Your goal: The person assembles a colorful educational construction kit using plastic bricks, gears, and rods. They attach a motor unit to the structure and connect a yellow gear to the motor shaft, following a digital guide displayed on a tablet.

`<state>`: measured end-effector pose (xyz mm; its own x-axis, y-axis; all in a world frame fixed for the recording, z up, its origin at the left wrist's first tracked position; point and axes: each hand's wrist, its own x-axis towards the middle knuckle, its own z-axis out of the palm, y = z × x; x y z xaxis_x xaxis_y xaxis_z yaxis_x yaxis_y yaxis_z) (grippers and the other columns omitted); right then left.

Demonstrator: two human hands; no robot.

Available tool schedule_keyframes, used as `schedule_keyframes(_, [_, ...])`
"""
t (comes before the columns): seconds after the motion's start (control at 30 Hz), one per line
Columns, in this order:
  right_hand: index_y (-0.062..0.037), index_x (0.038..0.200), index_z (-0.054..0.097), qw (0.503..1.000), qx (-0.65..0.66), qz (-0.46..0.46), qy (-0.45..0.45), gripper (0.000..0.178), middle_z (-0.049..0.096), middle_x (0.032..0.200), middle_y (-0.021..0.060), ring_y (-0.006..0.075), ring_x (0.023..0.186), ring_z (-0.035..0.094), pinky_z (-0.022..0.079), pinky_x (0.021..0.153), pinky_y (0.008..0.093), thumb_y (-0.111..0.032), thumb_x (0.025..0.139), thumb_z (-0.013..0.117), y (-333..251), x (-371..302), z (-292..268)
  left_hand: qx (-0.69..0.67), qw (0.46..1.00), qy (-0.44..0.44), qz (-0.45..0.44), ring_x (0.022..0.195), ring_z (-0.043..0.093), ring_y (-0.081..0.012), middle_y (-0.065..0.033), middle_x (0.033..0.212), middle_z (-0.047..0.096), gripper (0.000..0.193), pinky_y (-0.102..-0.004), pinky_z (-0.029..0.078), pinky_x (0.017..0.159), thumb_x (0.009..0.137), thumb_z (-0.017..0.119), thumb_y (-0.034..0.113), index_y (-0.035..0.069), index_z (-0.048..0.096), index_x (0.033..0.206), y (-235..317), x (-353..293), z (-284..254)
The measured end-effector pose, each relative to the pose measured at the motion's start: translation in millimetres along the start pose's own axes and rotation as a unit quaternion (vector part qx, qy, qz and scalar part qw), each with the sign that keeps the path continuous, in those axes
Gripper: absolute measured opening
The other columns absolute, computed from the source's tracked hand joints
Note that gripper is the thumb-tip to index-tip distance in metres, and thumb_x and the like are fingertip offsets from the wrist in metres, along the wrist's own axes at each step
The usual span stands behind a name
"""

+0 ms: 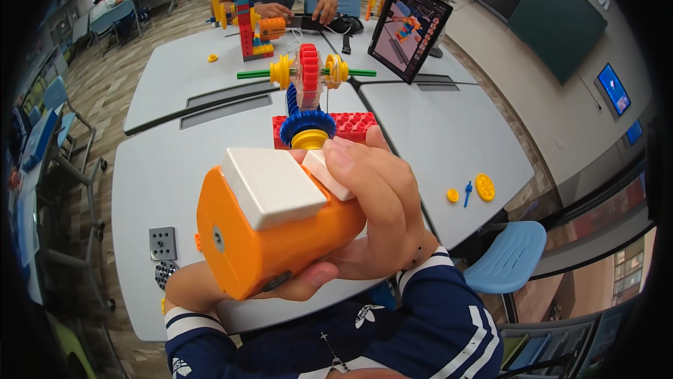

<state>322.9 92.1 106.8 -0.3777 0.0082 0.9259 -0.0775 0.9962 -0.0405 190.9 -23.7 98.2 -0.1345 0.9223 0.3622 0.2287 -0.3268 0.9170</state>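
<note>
Right hand (387, 204) wrapped round an orange block (298, 249), middle of the frame, left hand (303, 287) mostly hidden under it, can't tell its grip, blue gear (301, 120) and red brick (356, 125) higher up, pale tabletop (165, 183)

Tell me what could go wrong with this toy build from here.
The green rod juts out on both sides of the red wheel, so it might snag.
The right hand touches the smaller white brick and might nudge it off the orange block.
The yellow gear and blue peg lie near the table's edge and might get knocked off.
</note>
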Motion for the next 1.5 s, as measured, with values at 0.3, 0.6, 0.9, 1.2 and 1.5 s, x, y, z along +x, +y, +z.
schedule_keyframes(0.3, [0.0078,0.119,0.055,0.999,-0.007,-0.033,0.012,0.059,0.061,0.115,0.0202,0.0331,0.107,0.061,0.044,0.1,0.0464,-0.035,0.081,0.071,7,0,4,0.104,0.981,-0.008,0.163,0.126,0.042,-0.0364,-0.0137,0.137,0.046,0.068,-0.0459,0.031,0.106,0.077,0.07,0.04,0.011,0.049,0.134,-5,5,-4])
schedule_keyframes(0.6, [0.006,0.123,0.053,0.999,0.035,-0.013,-0.013,0.068,0.059,0.119,0.02,0.0327,0.111,0.06,0.041,0.103,0.0474,-0.029,0.071,0.08,13,3,3,0.074,0.995,-0.029,0.06,0.126,0.041,-0.0347,-0.0125,0.137,0.044,0.08,-0.0447,0.034,0.104,0.073,0.075,0.051,0.009,0.046,0.135,0,8,-2])
schedule_keyframes(0.9, [0.0044,0.135,0.042,0.961,0.261,0.003,-0.091,0.091,0.051,0.131,0.0227,0.0363,0.124,0.05,0.031,0.109,0.0474,-0.022,0.059,0.087,24,9,3,0.197,0.92,0.17,0.293,0.114,0.042,-0.0263,-0.0123,0.121,0.043,0.087,-0.031,0.043,0.086,0.064,0.085,0.041,0.003,0.043,0.13,-12,22,8])
schedule_keyframes(1.2, [-0.0001,0.131,0.044,0.956,0.275,-0.015,-0.103,0.083,0.052,0.13,0.0218,0.0343,0.122,0.052,0.038,0.106,0.0476,-0.024,0.064,0.086,28,9,3,0.281,0.846,0.289,0.349,0.093,0.05,-0.0192,-0.0092,0.104,0.048,0.053,-0.0246,0.043,0.075,0.075,0.078,0.017,0.004,0.051,0.118,-30,29,14])
schedule_keyframes(1.5, [-0.0011,0.12,0.052,0.969,0.236,-0.039,-0.054,0.064,0.056,0.118,0.0192,0.0308,0.11,0.06,0.05,0.094,0.0379,-0.025,0.071,0.084,24,10,4,0.205,0.848,0.279,0.402,0.096,0.056,-0.0205,-0.0131,0.106,0.05,0.043,-0.0289,0.051,0.082,0.079,0.076,0.017,0.005,0.05,0.111,-32,33,19])
